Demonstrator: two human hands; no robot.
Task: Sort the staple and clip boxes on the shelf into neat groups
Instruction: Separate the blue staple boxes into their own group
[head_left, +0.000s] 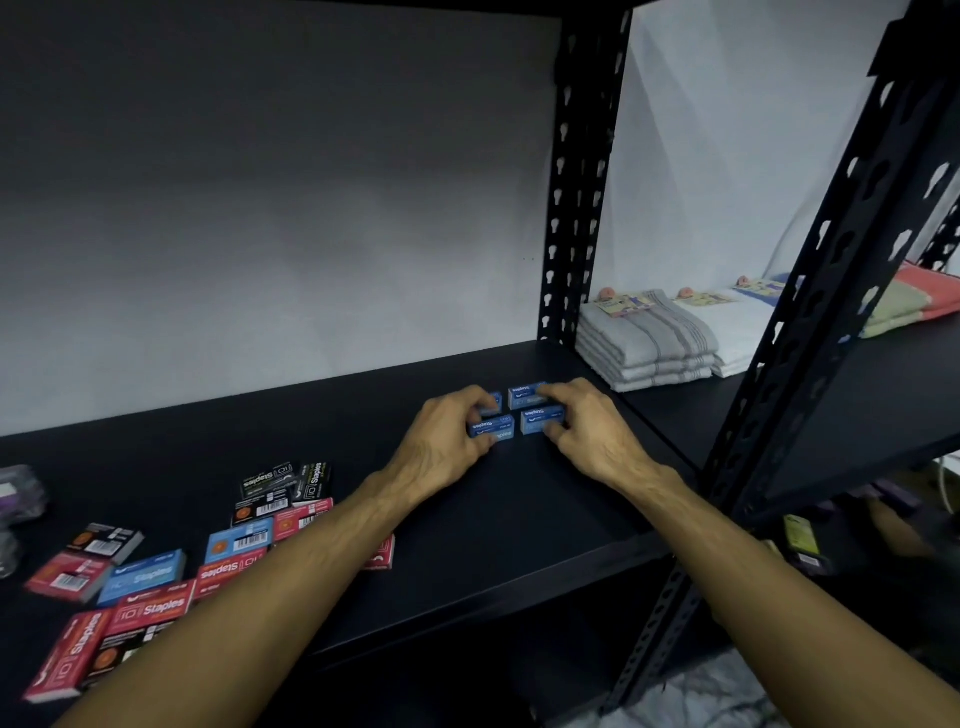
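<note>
Our left hand (441, 447) half hides two blue staple boxes (540, 418) (four in all) on the black shelf (519, 519); both hands' fingers (556, 431) curl round them, right hand (587, 431) gripping. Long axes run left-right, lettering upside down.

Four blue staple boxes (524, 415) — tight square

Black shelf (519, 519), black slotted posts (571, 182). Four blue boxes (540, 420) with white lettering, far right. Mixed pile (156, 582) at left: red, blue, black boxes, white "Staples" print, white barcode panels, orange round marks. Grey-white wall (260, 208). Folded towels (649, 343): white with grey stripes; further ones (909, 301) green, coral.
</note>
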